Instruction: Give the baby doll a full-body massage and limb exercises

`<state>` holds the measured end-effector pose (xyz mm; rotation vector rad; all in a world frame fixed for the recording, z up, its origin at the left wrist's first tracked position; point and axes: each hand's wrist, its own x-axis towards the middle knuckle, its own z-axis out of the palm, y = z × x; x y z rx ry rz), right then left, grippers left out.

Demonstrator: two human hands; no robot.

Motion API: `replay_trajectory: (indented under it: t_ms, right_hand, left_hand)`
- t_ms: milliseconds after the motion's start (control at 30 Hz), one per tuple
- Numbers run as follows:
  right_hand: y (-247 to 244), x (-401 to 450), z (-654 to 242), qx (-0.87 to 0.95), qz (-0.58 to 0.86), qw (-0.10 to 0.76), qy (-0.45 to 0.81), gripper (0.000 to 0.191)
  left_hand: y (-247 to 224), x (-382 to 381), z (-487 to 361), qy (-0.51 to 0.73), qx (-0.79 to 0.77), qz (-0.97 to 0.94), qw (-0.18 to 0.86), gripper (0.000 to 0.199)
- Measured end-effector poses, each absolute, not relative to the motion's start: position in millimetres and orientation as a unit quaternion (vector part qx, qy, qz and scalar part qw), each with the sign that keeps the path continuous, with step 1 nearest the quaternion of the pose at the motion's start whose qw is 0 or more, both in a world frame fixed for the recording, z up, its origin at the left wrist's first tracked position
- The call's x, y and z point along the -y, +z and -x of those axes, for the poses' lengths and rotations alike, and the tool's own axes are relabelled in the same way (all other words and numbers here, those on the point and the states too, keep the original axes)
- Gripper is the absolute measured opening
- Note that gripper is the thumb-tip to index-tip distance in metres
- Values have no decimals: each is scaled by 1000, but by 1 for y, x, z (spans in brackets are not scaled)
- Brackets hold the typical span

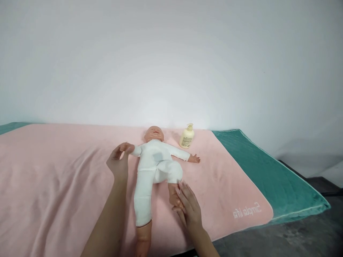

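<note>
A baby doll (146,160) with a white cloth body lies on its back on the pink blanket (225,178), its head toward the wall. My left hand (119,162) is closed on the doll's forearm and hand, held out to the left side. Around the doll's bent leg on the right, my right hand (189,207) grips the bare foot (174,196), fingers along its outer side and thumb beneath. The other leg (143,203) stretches straight toward me. Its right-side arm lies outstretched, touched by neither hand.
A pale yellow pump bottle (187,137) stands upright on the blanket, beyond the doll's outstretched arm. A teal cover (268,178) shows beneath the blanket on the right. Behind rises a plain white wall (171,64). Grey floor (281,239) lies at lower right.
</note>
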<state>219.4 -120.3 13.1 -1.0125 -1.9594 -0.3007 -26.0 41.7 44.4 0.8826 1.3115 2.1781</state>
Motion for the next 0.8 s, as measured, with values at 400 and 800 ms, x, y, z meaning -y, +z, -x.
replay_trajectory:
  t_ms: [400,800]
  right_hand:
    - [74,69,-195,812,411,411,-58,53]
    - [68,126,-198,844,395,355,-77,53]
  left_hand:
    - [39,-37,9,583,-387,-712,-54,17]
    - [43,-36,21,715,-499,-450,193,30]
